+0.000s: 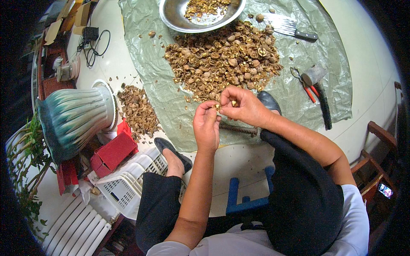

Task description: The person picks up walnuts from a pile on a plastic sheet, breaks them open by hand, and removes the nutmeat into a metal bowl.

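Observation:
My left hand [206, 121] and my right hand [243, 106] meet in front of me, fingertips almost touching. Pinched by the left fingers is a small walnut piece [217, 107], part shell and part pale kernel. The right thumb and forefinger close on the same piece from the other side, and another pale bit shows among the curled right fingers. Just beyond spreads a heap of cracked walnuts [222, 59]. A steel bowl [171, 22] with kernels in it stands behind the heap. Below my hands, a dark rod-like thing [237, 129] lies partly hidden.
A green woven sheet [147, 77] covers the floor. On its right lie a knife [305, 36], red-handled pliers [308, 91] and a hammer [316, 76]. To the left are a shell pile [139, 111], a ribbed planter [77, 119], a red box [113, 154] and a white basket [124, 192].

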Demonstrator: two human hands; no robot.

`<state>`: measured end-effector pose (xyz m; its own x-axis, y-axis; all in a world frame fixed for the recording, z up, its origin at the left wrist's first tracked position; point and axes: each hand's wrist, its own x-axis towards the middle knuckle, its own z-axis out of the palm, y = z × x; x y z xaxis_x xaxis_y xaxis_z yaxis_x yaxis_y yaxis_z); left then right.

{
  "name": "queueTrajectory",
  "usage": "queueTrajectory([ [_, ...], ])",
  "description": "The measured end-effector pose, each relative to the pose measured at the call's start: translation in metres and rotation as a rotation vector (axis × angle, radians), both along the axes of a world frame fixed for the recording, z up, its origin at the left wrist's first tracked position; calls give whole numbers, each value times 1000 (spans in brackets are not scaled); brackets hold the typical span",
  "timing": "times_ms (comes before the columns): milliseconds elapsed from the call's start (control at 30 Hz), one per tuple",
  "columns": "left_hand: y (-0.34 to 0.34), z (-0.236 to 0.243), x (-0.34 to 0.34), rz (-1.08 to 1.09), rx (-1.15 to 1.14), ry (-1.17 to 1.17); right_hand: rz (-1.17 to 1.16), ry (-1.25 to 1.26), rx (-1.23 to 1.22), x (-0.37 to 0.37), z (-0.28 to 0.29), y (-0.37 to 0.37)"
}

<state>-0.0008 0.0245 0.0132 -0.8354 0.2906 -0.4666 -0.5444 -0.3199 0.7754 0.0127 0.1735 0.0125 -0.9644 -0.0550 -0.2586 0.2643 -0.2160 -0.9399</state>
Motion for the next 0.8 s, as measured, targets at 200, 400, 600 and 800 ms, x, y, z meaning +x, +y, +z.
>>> queueTrajectory([
  [200, 0, -8, -1, 105, 351, -231, 38, 49, 83, 0, 2, -5],
  [400, -5, -16, -1, 120, 494, -361, 27, 401, 355, 2, -8, -1],
  [600, -18, -20, -4, 124, 821, -487, -66, -70, 19, -2, 2, 2],
  [800, -7, -8, -7, 161, 711, -473, -23, 237, 350, 2, -3, 2],
])
